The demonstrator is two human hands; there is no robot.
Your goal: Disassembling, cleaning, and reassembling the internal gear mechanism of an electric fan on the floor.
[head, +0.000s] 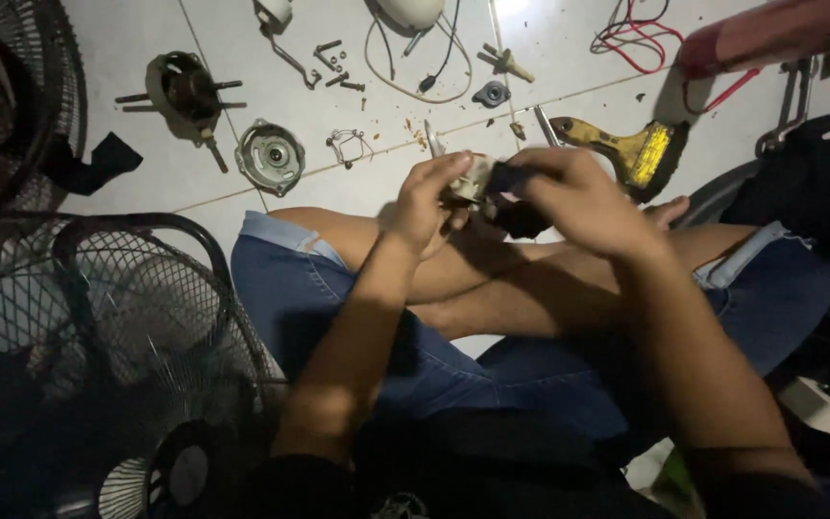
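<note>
I sit cross-legged on a white tiled floor in blue denim shorts. My left hand [425, 204] grips a small pale and dark part [473, 183] held above my legs. My right hand [573, 197] closes on the same part from the right, over a dark piece [523, 219] of it. Much of the part is hidden by my fingers. Just beyond my hands a yellow-handled brush [626, 146] lies on the floor.
A round metal motor cover [270, 156], a motor core with shafts [183, 91], loose screws [334, 65], a wire clip [346, 146], white cable [415, 86] and red wires [631, 38] lie on the tiles. Black fan grilles [136, 317] stand at my left; a red can [770, 34] at the far right.
</note>
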